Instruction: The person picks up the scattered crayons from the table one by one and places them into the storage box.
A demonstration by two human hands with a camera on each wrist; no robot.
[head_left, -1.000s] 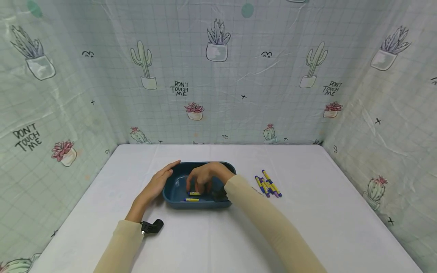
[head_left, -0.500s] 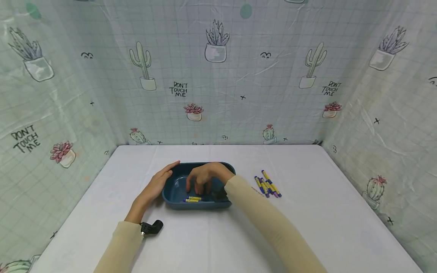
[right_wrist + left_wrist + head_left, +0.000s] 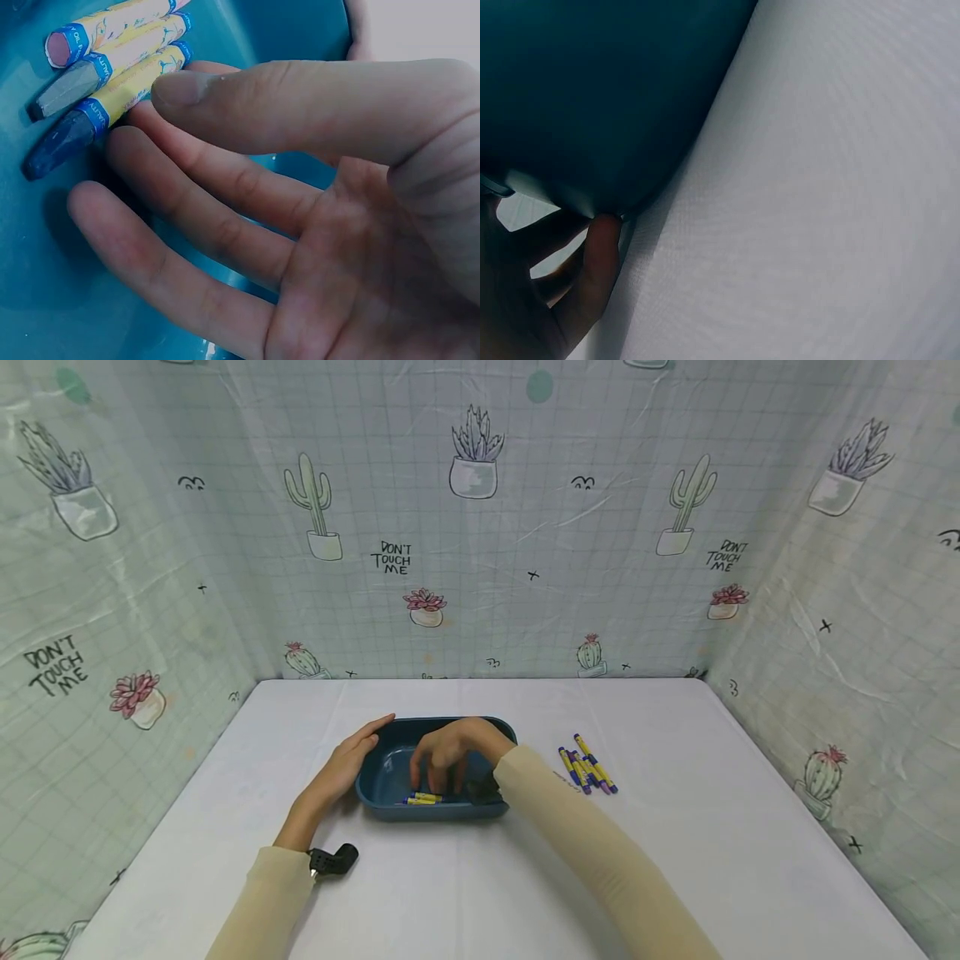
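A dark blue plastic tray (image 3: 435,813) sits on the white table. My left hand (image 3: 345,767) rests against its left end, fingers stretched along the wall; the left wrist view has those fingertips (image 3: 604,232) at the tray's side. Inside the tray, my right hand (image 3: 442,758) reaches down with fingers loosely bent and nothing gripped. Beside its fingertips lie three paper-wrapped oil pastels: a blue one (image 3: 64,144), a grey one (image 3: 67,88) and a pink one (image 3: 61,46), side by side along the near wall. The right thumb overlaps the blue one's wrapper in the right wrist view.
Several more yellow-wrapped oil pastels (image 3: 587,767) lie in a loose pile on the table (image 3: 675,827), right of the tray. A printed cactus curtain (image 3: 480,593) stands behind and on both sides of the table.
A yellow-wrapped oil pastel at the right fingertips has come to lie next to the others at the tray's near wall, and the right fingers have let go of it. The left hand stays put.
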